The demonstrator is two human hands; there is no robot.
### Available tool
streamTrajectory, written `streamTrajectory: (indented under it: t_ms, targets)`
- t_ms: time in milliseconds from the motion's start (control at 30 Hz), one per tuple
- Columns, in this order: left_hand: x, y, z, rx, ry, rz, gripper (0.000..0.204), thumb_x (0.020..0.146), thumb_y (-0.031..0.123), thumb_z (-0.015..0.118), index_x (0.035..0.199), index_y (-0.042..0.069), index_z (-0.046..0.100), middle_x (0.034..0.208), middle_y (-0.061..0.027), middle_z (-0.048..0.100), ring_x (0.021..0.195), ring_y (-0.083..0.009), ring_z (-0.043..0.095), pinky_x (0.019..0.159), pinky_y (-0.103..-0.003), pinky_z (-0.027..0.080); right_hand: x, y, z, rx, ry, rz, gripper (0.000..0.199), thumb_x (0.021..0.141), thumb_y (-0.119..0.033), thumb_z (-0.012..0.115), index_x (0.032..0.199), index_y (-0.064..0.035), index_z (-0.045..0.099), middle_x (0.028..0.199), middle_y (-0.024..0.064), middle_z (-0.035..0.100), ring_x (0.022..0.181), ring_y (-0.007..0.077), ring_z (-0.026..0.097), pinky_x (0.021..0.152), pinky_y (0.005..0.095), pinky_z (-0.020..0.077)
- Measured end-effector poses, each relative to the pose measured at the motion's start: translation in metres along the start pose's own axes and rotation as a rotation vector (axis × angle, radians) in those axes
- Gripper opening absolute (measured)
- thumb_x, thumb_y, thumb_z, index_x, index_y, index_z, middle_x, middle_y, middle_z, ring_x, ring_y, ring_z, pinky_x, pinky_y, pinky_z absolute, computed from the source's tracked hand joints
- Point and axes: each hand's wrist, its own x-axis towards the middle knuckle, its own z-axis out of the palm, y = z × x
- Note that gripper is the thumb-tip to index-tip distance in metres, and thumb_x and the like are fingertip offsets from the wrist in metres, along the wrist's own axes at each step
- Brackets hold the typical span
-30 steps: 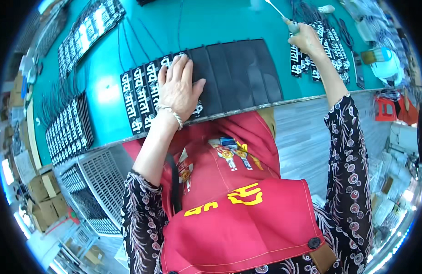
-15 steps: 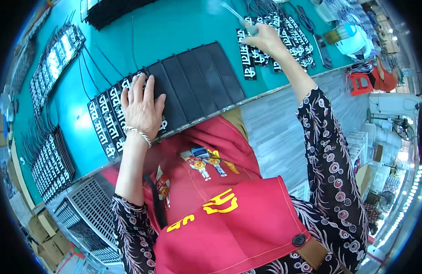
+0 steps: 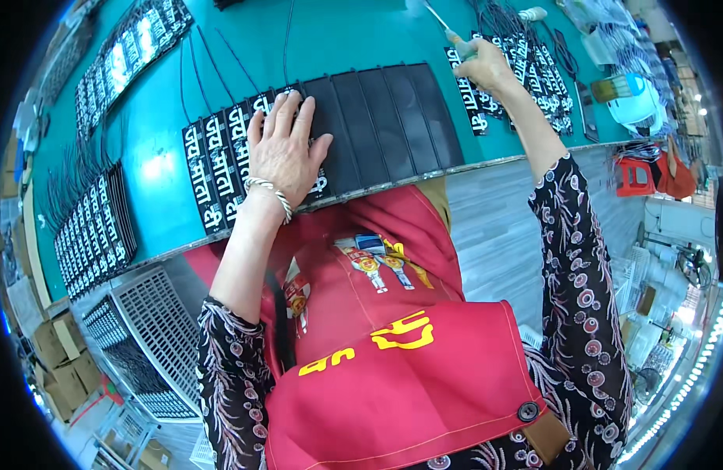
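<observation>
My left hand (image 3: 289,149) lies flat, fingers slightly apart, on a row of flat black strips along the table's front edge. Left of it, the lettered strips (image 3: 214,160) carry white characters, and thin black wires lead away from their far ends. On its right the black strips (image 3: 385,117) are plain. Over at the far right, my right hand (image 3: 487,66) is closed around a slim tool (image 3: 460,44) with a pale handle and a thin shaft; its tip is blurred. Just under that hand lies a loose heap of lettered strips (image 3: 543,82).
Wired strips stand stacked at the table's left (image 3: 95,227), with a larger bundle (image 3: 130,59) behind. A white and blue device (image 3: 636,98), long-handled scissors (image 3: 563,53) and a dark bar (image 3: 587,112) sit at the right. Below the left edge is a white plastic crate (image 3: 159,321).
The whole view has shifted, so the table and both hands appear further right. My left hand stays flat on the strips, and my right hand still holds the tool beside the heap.
</observation>
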Motion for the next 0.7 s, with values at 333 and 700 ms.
streamTrajectory:
  t_ms: [333, 700]
  targets:
    - [0.003, 0.001, -0.006, -0.059, 0.001, 0.006, 0.057, 0.096, 0.036, 0.06, 0.145, 0.008, 0.049, 0.15, -0.0154, 0.045, 0.145, -0.0306, 0.036, 0.119, -0.051, 0.021, 0.004, -0.008, -0.009, -0.325, 0.069, -0.12, 0.054, 0.066, -0.02, 0.085, 0.113, 0.0011, 0.067, 0.103, 0.0197, 0.07, 0.095, 0.0326, 0.069, 0.086, 0.0422, 0.0537]
    - [-0.002, -0.005, 0.007, -0.106, 0.071, 0.038, 0.054, 0.096, 0.036, 0.061, 0.141, 0.008, 0.053, 0.147, -0.0131, 0.049, 0.142, -0.03, 0.04, 0.118, -0.051, 0.024, 0.018, -0.005, -0.022, -0.242, 0.578, -0.839, 0.043, 0.082, -0.012, 0.072, 0.123, -0.004, 0.063, 0.083, 0.007, 0.066, 0.067, 0.0172, 0.062, 0.062, 0.0288, 0.0489]
